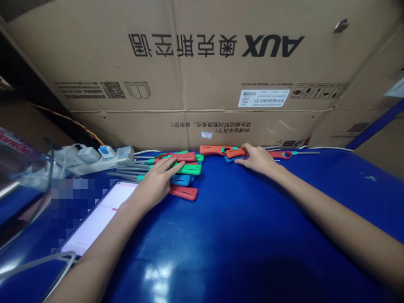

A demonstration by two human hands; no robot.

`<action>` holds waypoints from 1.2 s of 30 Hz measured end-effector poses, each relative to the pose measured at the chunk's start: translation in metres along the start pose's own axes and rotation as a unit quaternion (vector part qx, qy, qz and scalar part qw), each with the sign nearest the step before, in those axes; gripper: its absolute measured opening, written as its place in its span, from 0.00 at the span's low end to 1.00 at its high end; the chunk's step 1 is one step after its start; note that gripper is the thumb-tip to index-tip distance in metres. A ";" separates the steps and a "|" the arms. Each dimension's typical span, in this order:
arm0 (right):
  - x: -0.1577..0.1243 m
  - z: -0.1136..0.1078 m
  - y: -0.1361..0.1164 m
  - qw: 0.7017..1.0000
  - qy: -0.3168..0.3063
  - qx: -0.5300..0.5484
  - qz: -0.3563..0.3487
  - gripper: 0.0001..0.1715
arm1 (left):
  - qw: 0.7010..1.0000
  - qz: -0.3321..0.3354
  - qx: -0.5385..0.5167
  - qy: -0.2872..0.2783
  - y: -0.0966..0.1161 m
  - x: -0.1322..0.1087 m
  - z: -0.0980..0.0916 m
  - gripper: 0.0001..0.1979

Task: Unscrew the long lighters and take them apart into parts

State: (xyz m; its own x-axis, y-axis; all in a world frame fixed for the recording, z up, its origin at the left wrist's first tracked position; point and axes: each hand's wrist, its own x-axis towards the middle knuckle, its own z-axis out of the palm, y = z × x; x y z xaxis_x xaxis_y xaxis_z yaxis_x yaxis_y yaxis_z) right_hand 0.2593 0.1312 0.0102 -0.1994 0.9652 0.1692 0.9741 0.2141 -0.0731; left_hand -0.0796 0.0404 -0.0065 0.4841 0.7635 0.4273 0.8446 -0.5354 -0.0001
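My left hand [160,179] lies over a pile of long-necked gas lighters, fingers stretched out across their handles. In that pile show a green lighter [192,169], a blue lighter [179,180], a red lighter [183,192] and another red one nearer the box; their metal necks point left. At the foot of the cardboard, my right hand [257,159] is closed with thumb and fingers around an orange lighter [235,153]. A blue lighter [232,160] sits just under it, partly hidden. Behind lies another orange lighter [211,149]. A red lighter [280,155] extends right beyond my wrist.
A large cardboard box [195,97] with upside-down print stands along the back of the blue table [221,244]. On the left are a power strip [97,164] with plugs, a lit phone [101,219] partly under my left forearm, and a white cable [34,266].
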 end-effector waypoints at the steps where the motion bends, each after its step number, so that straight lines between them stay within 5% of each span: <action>1: 0.000 0.000 0.001 1.000 -0.002 -0.007 0.002 0.28 | 1.000 0.002 -0.006 0.004 -0.001 0.000 0.001 0.30; 7: -0.006 -0.006 -0.002 0.998 -0.014 -0.059 -0.031 0.15 | 0.997 0.009 -0.029 0.065 0.004 0.001 -0.003 0.21; 14: -0.049 -0.053 -0.008 0.986 0.021 -0.105 -0.125 0.10 | 0.983 0.091 -0.077 0.140 0.042 0.002 -0.009 0.14; 17: -0.054 -0.061 -0.002 0.986 0.023 -0.125 -0.108 0.11 | 0.977 0.129 -0.108 0.132 0.066 0.002 -0.009 0.12; 21: -0.040 -0.041 0.005 0.987 -0.026 -0.142 -0.076 0.23 | 0.970 0.169 -0.138 0.107 0.087 0.001 -0.003 0.11; 26: -0.030 -0.024 0.001 0.986 -0.078 -0.132 -0.069 0.12 | 0.966 0.181 -0.158 0.098 0.093 -0.001 0.005 0.11; 29: -0.046 -0.037 -0.007 0.986 -0.086 -0.102 -0.105 0.05 | 0.965 0.172 -0.175 0.097 0.097 -0.002 0.006 0.12; 36: -0.099 -0.068 -0.009 0.965 -0.170 0.044 -0.193 0.07 | 0.961 0.126 -0.240 0.048 0.117 -0.007 0.003 0.16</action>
State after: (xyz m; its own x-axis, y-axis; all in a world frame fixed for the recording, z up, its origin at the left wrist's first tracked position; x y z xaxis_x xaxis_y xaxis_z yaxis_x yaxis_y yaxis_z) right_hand 0.2778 0.0237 0.0610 -0.5841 0.8011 -0.1306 0.8101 0.5653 -0.1558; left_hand 0.0164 -0.0269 -0.0121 0.6174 0.5631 0.5493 0.4884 -0.8218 0.2935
